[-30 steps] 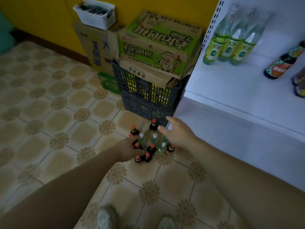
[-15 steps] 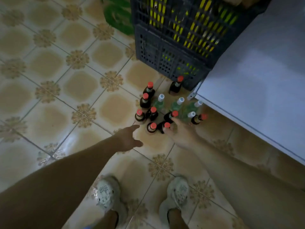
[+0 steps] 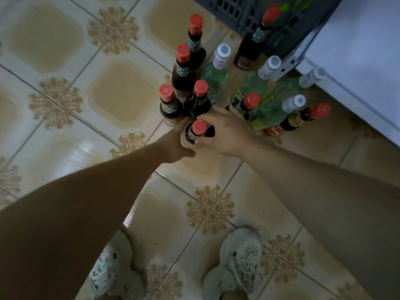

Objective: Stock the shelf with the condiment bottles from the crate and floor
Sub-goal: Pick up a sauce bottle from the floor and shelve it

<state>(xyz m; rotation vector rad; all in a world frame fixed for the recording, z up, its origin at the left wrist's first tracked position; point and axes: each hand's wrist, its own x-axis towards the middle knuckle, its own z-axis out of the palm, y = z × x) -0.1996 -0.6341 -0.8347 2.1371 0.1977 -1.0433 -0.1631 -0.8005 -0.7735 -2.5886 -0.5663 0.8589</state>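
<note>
Condiment bottles (image 3: 216, 76) are all bunched up on the tiled floor (image 3: 121, 92), right by the corner of the white shelf (image 3: 357, 61) and just in front of the dark crate (image 3: 233, 9). None of the ones in view are on the shelf yet, so I'd say this is the pick-up step from the floor.

The left hand (image 3: 173, 144) is wrapped round the body of the front bottle (image 3: 198, 128), the nearest red-capped one. The right hand (image 3: 229, 133) is curled over a dark bottle (image 3: 209, 132) just beside it, with that one's cap hidden under the palm. So both hands are holding something, as far as I can tell.

The next move probably needs a straight lift, since the neighbours stand so close they could easily get knocked over.

As for labels, honestly nothing is readable. The dark bottles have red caps with a small mark on top and green-and-white patterned neck bands. The greenish clear ones have white caps. One small bottle on the right shows a yellow and red label, but the text is too small to make out.
</note>
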